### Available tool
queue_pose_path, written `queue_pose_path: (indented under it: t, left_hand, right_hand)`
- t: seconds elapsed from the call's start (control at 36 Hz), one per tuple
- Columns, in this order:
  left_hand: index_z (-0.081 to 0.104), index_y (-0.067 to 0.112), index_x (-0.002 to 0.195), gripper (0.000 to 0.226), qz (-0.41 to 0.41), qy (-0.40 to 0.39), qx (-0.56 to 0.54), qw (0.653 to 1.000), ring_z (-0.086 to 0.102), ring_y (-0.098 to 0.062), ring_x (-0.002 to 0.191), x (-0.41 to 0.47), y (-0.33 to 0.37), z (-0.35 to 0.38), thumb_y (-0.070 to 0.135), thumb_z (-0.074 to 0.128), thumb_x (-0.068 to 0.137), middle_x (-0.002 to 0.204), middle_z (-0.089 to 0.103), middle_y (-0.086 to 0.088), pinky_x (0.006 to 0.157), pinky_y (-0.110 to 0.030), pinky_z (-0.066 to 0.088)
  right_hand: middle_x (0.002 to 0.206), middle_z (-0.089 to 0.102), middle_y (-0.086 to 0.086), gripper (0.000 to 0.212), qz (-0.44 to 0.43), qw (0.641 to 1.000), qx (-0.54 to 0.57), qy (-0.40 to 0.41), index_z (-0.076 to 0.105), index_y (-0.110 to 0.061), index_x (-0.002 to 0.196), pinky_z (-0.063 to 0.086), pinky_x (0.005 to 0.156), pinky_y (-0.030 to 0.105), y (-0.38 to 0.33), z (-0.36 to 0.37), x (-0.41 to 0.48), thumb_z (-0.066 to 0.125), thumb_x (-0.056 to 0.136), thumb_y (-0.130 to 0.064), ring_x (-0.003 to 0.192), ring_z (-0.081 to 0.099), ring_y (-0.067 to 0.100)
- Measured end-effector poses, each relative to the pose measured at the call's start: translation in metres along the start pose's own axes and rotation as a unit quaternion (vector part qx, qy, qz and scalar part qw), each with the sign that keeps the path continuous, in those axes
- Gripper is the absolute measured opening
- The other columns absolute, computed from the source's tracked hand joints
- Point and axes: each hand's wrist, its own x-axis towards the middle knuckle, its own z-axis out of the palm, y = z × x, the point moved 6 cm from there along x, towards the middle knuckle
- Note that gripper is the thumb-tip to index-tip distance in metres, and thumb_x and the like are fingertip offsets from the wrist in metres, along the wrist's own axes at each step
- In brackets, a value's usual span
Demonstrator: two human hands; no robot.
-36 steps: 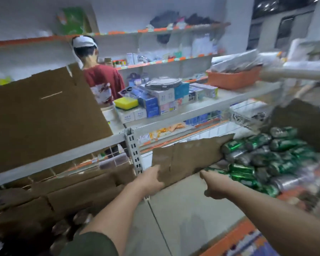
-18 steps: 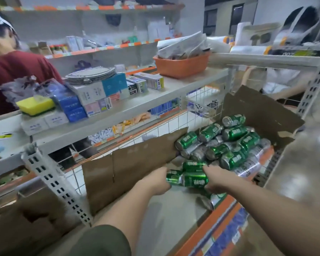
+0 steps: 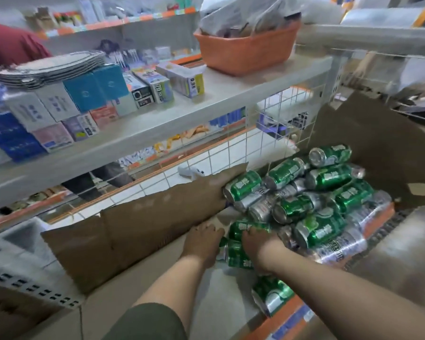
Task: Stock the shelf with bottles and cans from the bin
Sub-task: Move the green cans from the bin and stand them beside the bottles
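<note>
Right hand [image 3: 261, 247] seemingly round can [image 3: 238, 256], shelf [image 3: 220, 299]

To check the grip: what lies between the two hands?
In the head view, a green can lies on its side between the left hand and the right hand, close against both.

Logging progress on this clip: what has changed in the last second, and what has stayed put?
Both hands moved right, from the edge of the cardboard strip to the front cans of the pile. The left hand now presses against their end, and the right hand curls over them. The view swung right and closer. The can pile and the cardboard strip lie as before.
</note>
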Motion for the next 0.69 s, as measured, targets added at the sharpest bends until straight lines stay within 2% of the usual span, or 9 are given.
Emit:
queue_pose_path:
  t: [0.11,0.17,0.22,0.33,0.39,0.47,0.56,0.61,0.69]
  left_hand:
    - [0.047,0.023,0.135,0.057,-0.027,0.002,-0.041,0.999,0.048,-0.031,0.129,-0.010,-0.017,-0.001,0.030,0.076,0.086,0.139,0.052,-0.007,0.097,-0.043,0.042]
    - [0.045,0.023,0.139,0.068,-0.065,0.005,-0.112,0.992,0.050,-0.033,0.128,-0.023,-0.034,-0.005,0.033,0.081,0.082,0.139,0.052,-0.008,0.096,-0.042,0.045]
    - [0.045,0.024,0.139,0.074,-0.100,0.023,-0.186,0.977,0.053,-0.033,0.127,-0.041,-0.053,-0.009,0.038,0.084,0.078,0.140,0.054,-0.007,0.098,-0.043,0.049]
    - [0.041,0.020,0.146,0.088,-0.168,0.042,-0.296,0.939,0.055,-0.028,0.126,-0.089,-0.090,-0.015,0.044,0.086,0.075,0.147,0.051,-0.004,0.097,-0.040,0.052]
    - [0.042,0.021,0.145,0.089,-0.197,0.063,-0.344,0.916,0.055,-0.025,0.126,-0.120,-0.108,-0.020,0.047,0.087,0.073,0.147,0.052,-0.001,0.098,-0.034,0.049]
    - [0.045,0.023,0.142,0.090,-0.235,0.083,-0.397,0.883,0.057,-0.025,0.124,-0.177,-0.132,-0.018,0.045,0.089,0.066,0.142,0.055,0.000,0.103,-0.032,0.048]
    - [0.053,0.027,0.112,0.066,-0.248,0.129,-0.440,0.853,0.064,-0.017,0.100,-0.242,-0.157,-0.007,0.036,0.091,0.059,0.114,0.066,0.001,0.087,-0.033,0.056]
    - [0.054,0.027,0.104,0.054,-0.270,0.165,-0.470,0.824,0.065,-0.013,0.093,-0.293,-0.177,0.002,0.025,0.089,0.063,0.104,0.067,0.004,0.078,-0.029,0.055]
    - [0.051,0.028,0.096,0.055,-0.315,0.217,-0.491,0.783,0.063,-0.010,0.087,-0.375,-0.207,0.018,0.034,0.089,0.057,0.097,0.066,0.007,0.069,-0.027,0.053]
  right_hand:
    - [0.136,0.046,0.015,0.082,-0.014,0.999,0.049,0.002,0.036,-0.011,0.142,0.050,0.089,0.042,0.000,-0.007,-0.003,0.079,0.076,-0.034,0.121,0.054,0.036]
    - [0.124,0.059,0.010,0.068,-0.038,0.997,0.063,0.016,0.047,-0.019,0.124,0.053,0.081,0.035,-0.004,-0.024,-0.008,0.079,0.071,-0.046,0.108,0.062,0.030]
    - [0.109,0.066,0.005,0.056,-0.055,0.996,0.057,0.027,0.050,-0.022,0.109,0.054,0.076,0.033,-0.012,-0.041,-0.014,0.072,0.071,-0.057,0.094,0.065,0.027]
    - [0.105,0.069,0.003,0.063,-0.058,0.994,0.075,0.062,0.060,-0.022,0.111,0.051,0.074,0.030,-0.039,-0.077,-0.033,0.061,0.069,-0.069,0.095,0.066,0.026]
    - [0.094,0.070,0.004,0.060,-0.077,0.989,0.107,0.066,0.066,-0.018,0.101,0.054,0.071,0.031,-0.060,-0.094,-0.044,0.064,0.066,-0.067,0.087,0.067,0.027]
    - [0.088,0.068,0.004,0.053,-0.126,0.977,0.151,0.081,0.063,-0.017,0.094,0.057,0.066,0.035,-0.104,-0.120,-0.062,0.071,0.063,-0.059,0.079,0.065,0.026]
    - [0.095,0.066,0.000,0.052,-0.169,0.967,0.158,0.111,0.058,-0.023,0.096,0.053,0.066,0.033,-0.162,-0.140,-0.088,0.076,0.060,-0.057,0.082,0.062,0.024]
    - [0.101,0.065,-0.003,0.050,-0.206,0.957,0.163,0.121,0.058,-0.027,0.101,0.054,0.071,0.032,-0.209,-0.149,-0.107,0.080,0.063,-0.050,0.087,0.062,0.022]
    - [0.107,0.063,-0.002,0.055,-0.250,0.951,0.133,0.124,0.059,-0.024,0.110,0.052,0.074,0.031,-0.285,-0.157,-0.135,0.085,0.066,-0.044,0.090,0.059,0.019]
